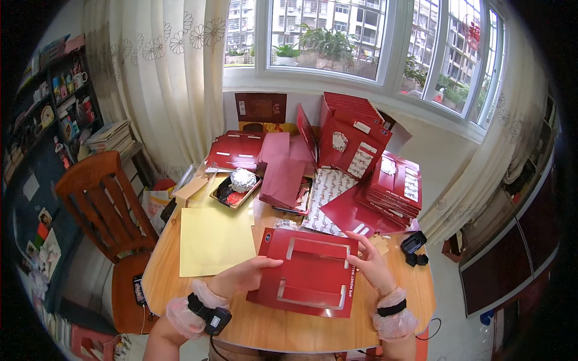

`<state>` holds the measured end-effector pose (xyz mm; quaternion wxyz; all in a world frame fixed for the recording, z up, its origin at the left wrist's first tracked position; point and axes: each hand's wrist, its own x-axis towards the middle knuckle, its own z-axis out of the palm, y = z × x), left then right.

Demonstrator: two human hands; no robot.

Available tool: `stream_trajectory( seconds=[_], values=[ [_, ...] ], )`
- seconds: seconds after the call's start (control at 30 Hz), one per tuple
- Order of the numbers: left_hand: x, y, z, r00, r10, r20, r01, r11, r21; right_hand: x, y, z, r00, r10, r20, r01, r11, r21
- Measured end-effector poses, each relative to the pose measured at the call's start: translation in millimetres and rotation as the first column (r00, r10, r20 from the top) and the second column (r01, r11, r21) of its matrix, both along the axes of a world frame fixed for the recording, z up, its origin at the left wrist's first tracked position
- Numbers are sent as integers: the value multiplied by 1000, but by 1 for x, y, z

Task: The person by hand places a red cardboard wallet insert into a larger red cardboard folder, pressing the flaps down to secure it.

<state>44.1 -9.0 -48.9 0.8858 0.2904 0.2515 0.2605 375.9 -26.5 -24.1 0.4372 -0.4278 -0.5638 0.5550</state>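
Note:
A red flat cardboard sheet (313, 271) with printing along its right edge is held up in front of me, over the near part of the table. Two pale, shiny bracket-shaped strips show on its face, one above the other. My left hand (244, 275) grips its left edge, thumb on top. At the upper right edge my right hand (372, 265) pinches it, thumb on the face and fingers behind. Left of the sheet lies a pale yellow sheet (217, 243). Beyond it sits a black tray (221, 194) with a round white patterned bundle and red pieces.
Red packages (394, 186) are stacked at the right, with a taller red stack (352, 135) behind. Dark pink envelopes (283, 183) lie mid-table near a white patterned sheet (328, 201). A small black device (414, 243) rests at the right edge. A wooden chair (114, 222) stands left.

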Motion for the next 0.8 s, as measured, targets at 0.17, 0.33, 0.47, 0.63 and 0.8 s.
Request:
stream_trajectory(
  seconds=[0.17, 0.33, 0.47, 0.63, 0.8],
  values=[
    [-6, 2, -15, 971, -106, 214, 136, 982, -131, 7, 5, -17, 997, -15, 78, 10, 998, 61],
    [-4, 1, -10, 971, -107, 215, 143, 977, -158, 2, 2, -15, 999, -38, 29, 37, 999, 28],
    [-6, 7, -27, 973, -127, 193, 172, 956, -237, -8, -8, -1, 825, -386, 413, 174, 869, 464],
    [-1, 13, -42, 963, -108, 249, 167, 959, -230, -28, -23, 25, 799, -230, 555, -246, 717, 652],
    [0, 8, -34, 980, -83, 181, 123, 968, -218, -58, -33, 24, 704, -153, 693, -400, 722, 565]
  ],
)
